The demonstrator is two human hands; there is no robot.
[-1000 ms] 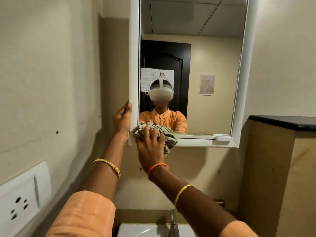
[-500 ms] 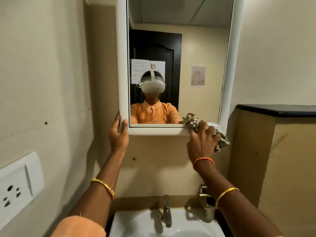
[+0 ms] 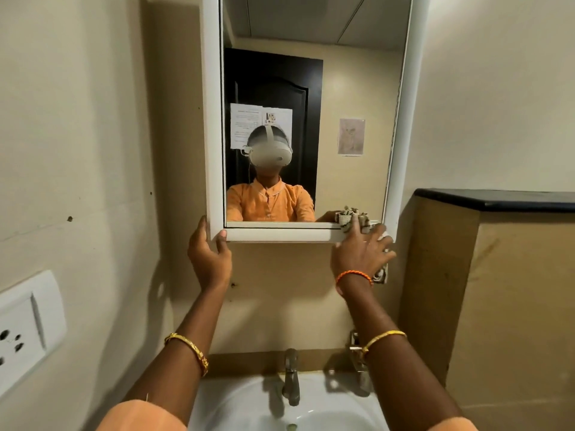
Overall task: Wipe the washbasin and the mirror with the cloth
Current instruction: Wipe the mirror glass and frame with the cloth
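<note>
A white-framed mirror (image 3: 214, 119) hangs on the beige wall above a white washbasin (image 3: 326, 409). My left hand (image 3: 210, 255) grips the mirror's lower left corner, thumb on the front of the frame. My right hand (image 3: 361, 255) presses a crumpled checked cloth (image 3: 353, 217) against the lower right corner of the frame. Part of the cloth hangs below my palm. The glass reflects a person in an orange shirt wearing a headset.
A metal tap (image 3: 291, 376) stands at the back of the basin, with a second metal fitting (image 3: 356, 353) to its right. A white socket plate (image 3: 25, 328) is on the left wall. A dark-topped ledge (image 3: 497, 199) juts out at the right.
My right hand has swept the cloth along the mirror's bottom edge from the left corner to the right corner. The view has tilted down, showing more of the basin.
</note>
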